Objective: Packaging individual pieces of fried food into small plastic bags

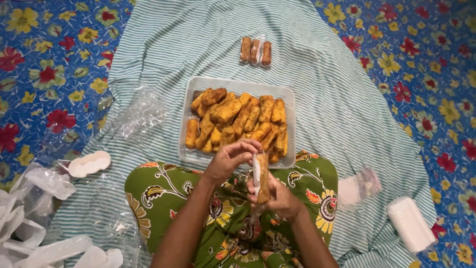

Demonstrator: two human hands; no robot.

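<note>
- Holding one fried roll [263, 181] upright in its clear sleeve, right hand [280, 198] clamped below, left hand [229, 160] fingers pinching its top.
- Wrapped packet [256, 50] lies at upper centre; tray [198, 154] remains nearly full.

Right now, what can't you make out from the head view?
- Lower end of the wrapped roll: hidden inside the right hand.
- Its top opening: covered by the left hand fingertips.
- Near rim of the tray: behind both hands.
- White trays at lower left: cut off by the picture edge.
</note>
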